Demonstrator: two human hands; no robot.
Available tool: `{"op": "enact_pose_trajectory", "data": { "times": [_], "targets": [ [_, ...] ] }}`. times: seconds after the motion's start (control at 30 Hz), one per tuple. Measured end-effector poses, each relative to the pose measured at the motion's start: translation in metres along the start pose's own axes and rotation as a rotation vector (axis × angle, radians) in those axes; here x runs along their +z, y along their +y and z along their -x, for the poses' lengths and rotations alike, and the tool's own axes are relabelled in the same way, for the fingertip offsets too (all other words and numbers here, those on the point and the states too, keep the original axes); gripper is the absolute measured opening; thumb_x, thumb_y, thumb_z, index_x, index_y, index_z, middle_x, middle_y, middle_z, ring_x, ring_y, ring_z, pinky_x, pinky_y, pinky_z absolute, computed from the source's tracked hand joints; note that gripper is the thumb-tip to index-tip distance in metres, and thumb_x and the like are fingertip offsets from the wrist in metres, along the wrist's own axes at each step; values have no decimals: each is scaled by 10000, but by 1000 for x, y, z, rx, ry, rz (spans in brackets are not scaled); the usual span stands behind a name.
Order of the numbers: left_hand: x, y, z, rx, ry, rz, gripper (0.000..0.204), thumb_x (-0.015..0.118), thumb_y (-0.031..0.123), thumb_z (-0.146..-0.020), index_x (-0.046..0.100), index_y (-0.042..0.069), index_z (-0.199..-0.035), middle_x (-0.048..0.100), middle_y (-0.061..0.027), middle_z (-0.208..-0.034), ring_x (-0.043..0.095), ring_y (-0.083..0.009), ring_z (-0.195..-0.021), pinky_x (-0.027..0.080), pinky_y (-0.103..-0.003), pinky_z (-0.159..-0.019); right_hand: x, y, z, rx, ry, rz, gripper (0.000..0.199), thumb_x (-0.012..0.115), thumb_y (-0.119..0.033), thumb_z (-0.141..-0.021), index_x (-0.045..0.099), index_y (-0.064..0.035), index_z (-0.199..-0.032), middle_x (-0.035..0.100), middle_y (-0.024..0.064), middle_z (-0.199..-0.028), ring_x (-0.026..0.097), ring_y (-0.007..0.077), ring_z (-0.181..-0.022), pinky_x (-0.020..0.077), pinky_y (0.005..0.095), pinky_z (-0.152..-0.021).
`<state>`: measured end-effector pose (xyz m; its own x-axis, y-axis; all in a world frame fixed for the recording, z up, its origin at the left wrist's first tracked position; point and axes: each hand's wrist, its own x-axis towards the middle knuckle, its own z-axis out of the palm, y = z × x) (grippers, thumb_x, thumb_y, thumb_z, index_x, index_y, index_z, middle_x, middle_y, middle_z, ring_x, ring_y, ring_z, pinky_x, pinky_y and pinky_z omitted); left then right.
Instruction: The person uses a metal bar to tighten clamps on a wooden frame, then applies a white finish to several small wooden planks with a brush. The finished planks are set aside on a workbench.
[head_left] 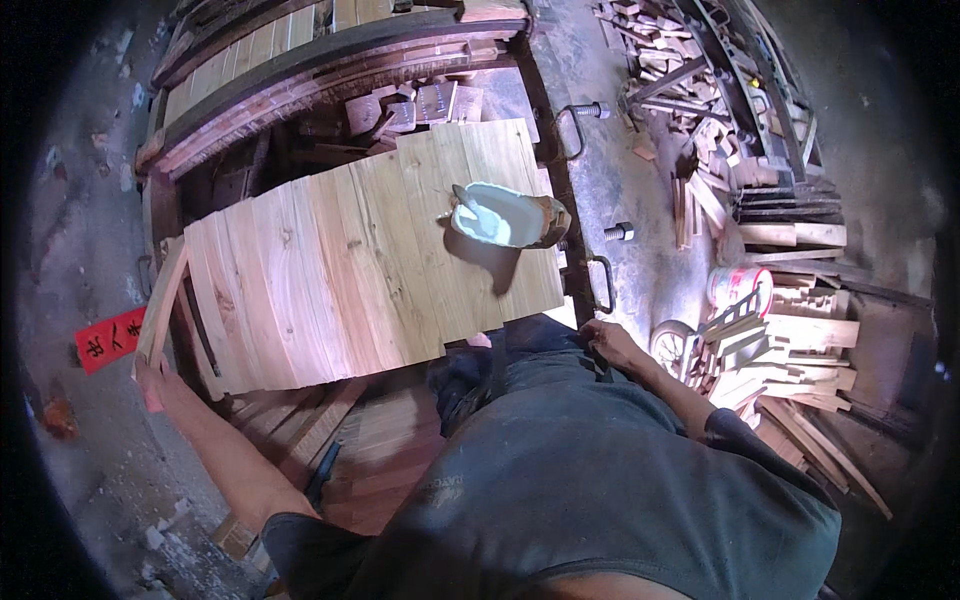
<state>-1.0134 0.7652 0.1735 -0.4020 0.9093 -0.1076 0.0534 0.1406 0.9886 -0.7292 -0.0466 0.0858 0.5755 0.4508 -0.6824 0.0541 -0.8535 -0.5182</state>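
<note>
A panel of pale wooden boards (pixel 330 270) laid edge to edge spans the frame before me. On its right part stands a cut-open plastic container (pixel 515 215) with white paste and a flat stick or brush (pixel 466 200) in it. My left hand (pixel 152 382) is closed round the near end of a narrow wooden strip (pixel 166 297), which slants along the panel's left end. At my right side, beside the near end of the dark metal bar, my right hand (pixel 612 346) has its fingers curled; what they grip, if anything, is hidden.
The dark metal bar (pixel 548 110) carries clamp bolts (pixel 620 232) and bent handles (pixel 604 283) on the right. Beyond the panel lie wood offcuts (pixel 437 102) and another clamped panel (pixel 262 45). A wheeled cart (pixel 672 343), a bucket (pixel 740 290) and stacked slats (pixel 815 330) stand right.
</note>
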Motion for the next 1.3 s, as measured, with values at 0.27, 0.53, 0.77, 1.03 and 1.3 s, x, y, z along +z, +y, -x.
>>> {"op": "enact_pose_trajectory", "data": {
  "times": [0.27, 0.53, 0.77, 1.03, 1.3],
  "targets": [
    [-35, 82, -24, 115, -111, -224, 398, 658, 173, -904, 608, -178, -1086, 652, -267, -1128, 702, -347, -893, 638, -383, -757, 22, -36, -15, 11, -58, -93, 204, 544, -17, -828, 627, 0, -1013, 654, 104, -784, 617, 192, -694, 508, 339, -666],
    [-130, -57, 37, -426, -108, 466, 349, 667, 150, -896, 610, -47, -1179, 646, -144, -1080, 629, -285, -941, 568, -408, -855, 132, 42, -94, 119, -358, -291, 272, 582, -115, -880, 663, 0, -1112, 699, 123, -912, 674, 225, -846, 539, 313, -765],
    [-124, -189, 66, -265, -369, -563, 513, 740, 144, -856, 545, -41, -1293, 628, -164, -1210, 650, -254, -1019, 557, -384, -816, 122, -123, -63, -126, -299, 294, 295, 606, -132, -846, 669, -29, -1116, 723, 154, -1009, 691, 269, -916, 535, 350, -824],
    [-14, -184, -27, 148, -455, -828, 689, 652, 245, -802, 467, -67, -1388, 530, -299, -1352, 459, -419, -1312, 355, -458, -1123, 110, -94, -59, 1, -301, 159, 350, 644, -123, -830, 646, 11, -1153, 716, 151, -1003, 676, 253, -904, 520, 362, -799],
    [-11, -177, -29, 38, -429, -803, 736, 601, 148, -743, 427, -46, -1432, 522, -305, -1375, 508, -389, -1300, 385, -421, -1100, 102, -110, -33, 65, -200, 100, 372, 636, -119, -800, 658, 21, -1144, 727, 161, -1046, 699, 237, -965, 539, 358, -876]
  ]
}}
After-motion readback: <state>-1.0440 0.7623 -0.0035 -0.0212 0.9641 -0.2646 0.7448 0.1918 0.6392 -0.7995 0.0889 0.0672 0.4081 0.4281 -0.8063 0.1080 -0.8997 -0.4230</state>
